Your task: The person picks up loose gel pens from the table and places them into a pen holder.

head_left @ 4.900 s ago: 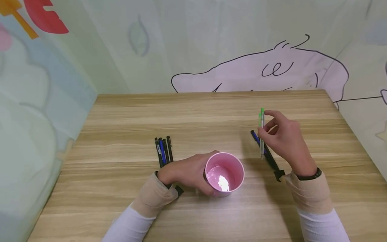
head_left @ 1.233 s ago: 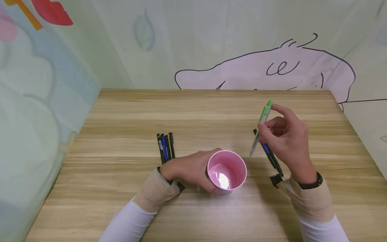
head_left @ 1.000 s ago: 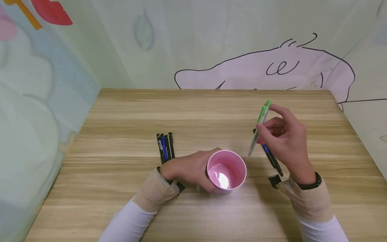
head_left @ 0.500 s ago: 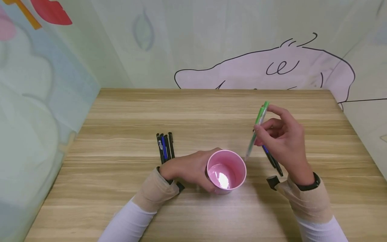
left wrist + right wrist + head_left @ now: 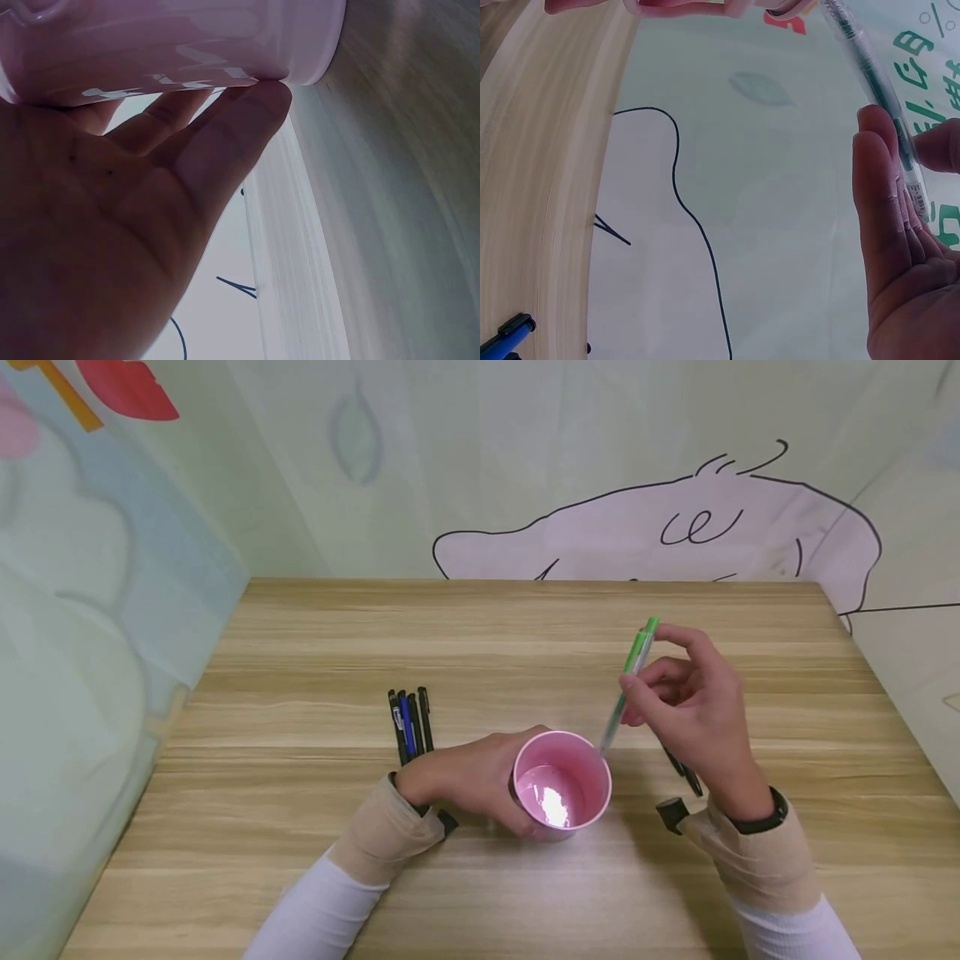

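A pink cup (image 5: pixel 585 774) stands upright on the table, with nothing seen inside but a bright reflection. My left hand (image 5: pixel 474 783) holds its left side, fingers behind and thumb in front; the left wrist view shows the fingers against the cup wall (image 5: pixel 172 49). Between thumb and fingers, my right hand (image 5: pixel 697 714) pinches a clear pen with a green top (image 5: pixel 636 658). The pen slants down to the left, its tip at the cup's right rim; whether they touch I cannot tell. In the right wrist view the pen's clear barrel (image 5: pixel 874 71) crosses the fingers.
Several black and blue pens (image 5: pixel 408 722) lie side by side left of the cup, partly behind the left wrist. Dark pens (image 5: pixel 688 777) lie under the right hand, mostly hidden. A black block (image 5: pixel 672 815) sits at the right wrist. A printed curtain (image 5: pixel 525 468) stands behind the table.
My right hand has moved left and slightly down, bringing the pen's tip from the air right of the cup to its rim. The pen tilts more than at first. Left hand and cup stay put.
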Motion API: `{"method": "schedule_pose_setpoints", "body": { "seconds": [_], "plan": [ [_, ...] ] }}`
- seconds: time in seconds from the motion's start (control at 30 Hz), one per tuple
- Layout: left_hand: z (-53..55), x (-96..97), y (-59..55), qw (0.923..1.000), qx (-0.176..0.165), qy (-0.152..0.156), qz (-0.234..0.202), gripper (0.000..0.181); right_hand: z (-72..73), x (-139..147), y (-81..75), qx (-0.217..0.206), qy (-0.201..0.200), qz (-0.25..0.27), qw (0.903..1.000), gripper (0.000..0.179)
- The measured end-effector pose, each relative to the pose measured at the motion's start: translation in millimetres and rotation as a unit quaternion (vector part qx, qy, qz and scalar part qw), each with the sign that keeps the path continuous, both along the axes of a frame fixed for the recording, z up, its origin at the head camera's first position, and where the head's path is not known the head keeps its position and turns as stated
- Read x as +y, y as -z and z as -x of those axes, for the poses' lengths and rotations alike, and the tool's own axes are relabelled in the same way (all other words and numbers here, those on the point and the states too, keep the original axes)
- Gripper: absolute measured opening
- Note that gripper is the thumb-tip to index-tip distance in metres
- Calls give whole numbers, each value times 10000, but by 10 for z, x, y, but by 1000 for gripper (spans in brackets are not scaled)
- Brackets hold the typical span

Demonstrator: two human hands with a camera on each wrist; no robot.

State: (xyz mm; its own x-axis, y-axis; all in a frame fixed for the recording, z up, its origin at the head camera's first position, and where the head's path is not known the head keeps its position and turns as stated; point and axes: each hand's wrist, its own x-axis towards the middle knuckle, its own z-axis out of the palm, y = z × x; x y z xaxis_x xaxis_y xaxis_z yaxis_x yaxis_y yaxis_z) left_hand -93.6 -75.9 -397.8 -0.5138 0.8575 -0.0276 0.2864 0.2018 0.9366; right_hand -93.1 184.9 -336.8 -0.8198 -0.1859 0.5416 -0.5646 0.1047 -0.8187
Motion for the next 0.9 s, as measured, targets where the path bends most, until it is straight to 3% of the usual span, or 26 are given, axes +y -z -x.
{"method": "schedule_pose_setpoints", "body": {
  "seconds": [0.47, 0.63, 0.9],
  "plan": [
    [5, -2, -3, 10000, 22, 4, -13, 88, -36, -16, -15, -151, -111, -256, 9995, 51],
    [4, -4, -4, 9999, 107, -48, 77, 89, -36, -15, -28, -159, -281, -320, 9990, 49],
    [11, -8, -3, 10000, -37, 52, 19, 88, -27, -8, -29, -199, -587, -778, 9950, 49]
  ]
}}
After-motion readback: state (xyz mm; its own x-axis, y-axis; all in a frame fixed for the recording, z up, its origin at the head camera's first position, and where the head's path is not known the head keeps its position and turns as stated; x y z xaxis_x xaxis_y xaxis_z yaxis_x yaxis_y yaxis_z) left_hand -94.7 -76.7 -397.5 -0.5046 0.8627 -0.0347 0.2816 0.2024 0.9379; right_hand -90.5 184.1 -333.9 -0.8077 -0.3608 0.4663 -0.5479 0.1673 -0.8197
